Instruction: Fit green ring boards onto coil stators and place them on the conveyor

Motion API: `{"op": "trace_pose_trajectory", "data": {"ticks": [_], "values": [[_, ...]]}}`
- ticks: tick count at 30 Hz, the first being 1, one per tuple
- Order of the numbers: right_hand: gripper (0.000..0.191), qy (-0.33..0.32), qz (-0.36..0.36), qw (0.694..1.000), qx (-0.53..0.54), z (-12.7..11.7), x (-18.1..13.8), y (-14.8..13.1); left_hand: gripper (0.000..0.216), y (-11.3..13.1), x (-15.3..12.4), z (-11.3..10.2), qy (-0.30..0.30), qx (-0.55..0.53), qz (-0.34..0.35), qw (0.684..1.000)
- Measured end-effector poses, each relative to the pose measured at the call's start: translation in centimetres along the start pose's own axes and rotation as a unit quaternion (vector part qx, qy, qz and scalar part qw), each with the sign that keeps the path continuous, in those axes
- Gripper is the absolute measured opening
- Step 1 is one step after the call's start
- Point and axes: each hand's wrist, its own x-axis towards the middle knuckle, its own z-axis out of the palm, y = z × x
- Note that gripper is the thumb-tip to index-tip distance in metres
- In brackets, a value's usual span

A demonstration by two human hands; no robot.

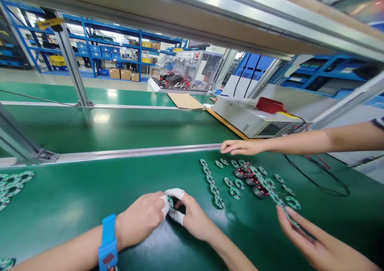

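Observation:
Both of my hands meet over the green bench mat, around a small round green circuit board (170, 202). My left hand (145, 212), with a blue strap (108, 241) on its wrist, pinches the board from the left with white-covered fingertips. From the other side, my right hand (195, 219) curls its white-covered thumb and finger against the board's edge. A dark gap shows between those fingers; what lies behind is hidden. Just right of my hands lies a joined row of ring-shaped green boards (210, 179).
At right, a co-worker's hand (318, 239) holds a strip of ring boards (271, 193); their other hand (243, 146) hovers behind. Between them stand several motor coils (259, 191) among loose ring boards (235, 193). More boards (13, 187) lie far left. A metal rail (135, 154) crosses the bench.

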Motion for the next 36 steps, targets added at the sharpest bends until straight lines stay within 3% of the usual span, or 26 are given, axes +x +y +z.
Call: {"op": "trace_pose_trajectory", "data": {"ticks": [8, 18, 23, 25, 27, 28, 29, 31, 32, 34, 36], "values": [[0.041, -0.020, 0.134, 0.978, 0.161, -0.1, 1.6, 1.0, 0.020, 0.9, -0.6, 1.6, 0.064, 0.134, 0.055, 0.987], [0.036, -0.036, 0.139, 0.972, 0.185, 0.1, 1.9, 1.3, 0.020, 0.0, -0.7, 2.1, 0.085, 0.111, 0.071, 0.988], [0.044, -0.060, 0.097, 0.985, 0.131, -0.7, 1.5, 0.6, 0.020, 0.5, -1.0, 2.3, 0.088, 0.138, 0.064, 0.984], [0.043, -0.021, 0.063, 0.996, 0.065, -1.9, 0.6, -0.7, 0.020, 0.7, -0.9, 1.6, 0.072, 0.088, 0.038, 0.993], [0.028, 0.022, 0.036, 0.999, -0.018, -2.7, -0.7, -2.4, 0.016, 0.8, -0.6, 0.8, 0.071, -0.003, -0.024, 0.997], [0.021, 0.005, 0.025, 0.998, -0.051, -2.8, -1.4, -3.3, 0.016, 0.9, -0.3, 0.4, 0.075, -0.050, -0.061, 0.994], [0.019, -0.054, 0.007, 0.996, -0.066, -2.6, -1.9, -4.1, 0.022, 0.7, 0.1, 0.2, 0.076, -0.090, -0.094, 0.989], [0.019, -0.194, -0.034, 0.979, -0.059, -1.0, -2.6, -5.2, 0.032, -0.5, 1.1, -0.2, 0.069, -0.139, -0.144, 0.977], [0.015, -0.225, -0.066, 0.971, -0.054, 0.3, -2.7, -5.6, 0.029, -1.8, 1.5, -0.5, 0.066, -0.148, -0.167, 0.973], [0.008, -0.243, -0.096, 0.963, -0.058, 3.3, -2.4, -5.9, 0.017, -5.9, 1.7, -1.5, 0.094, -0.137, -0.233, 0.958], [0.015, -0.246, -0.122, 0.959, -0.067, 6.2, -1.8, -5.9, 0.014, -11.3, 0.8, -3.1, 0.157, -0.097, -0.330, 0.926]]}}
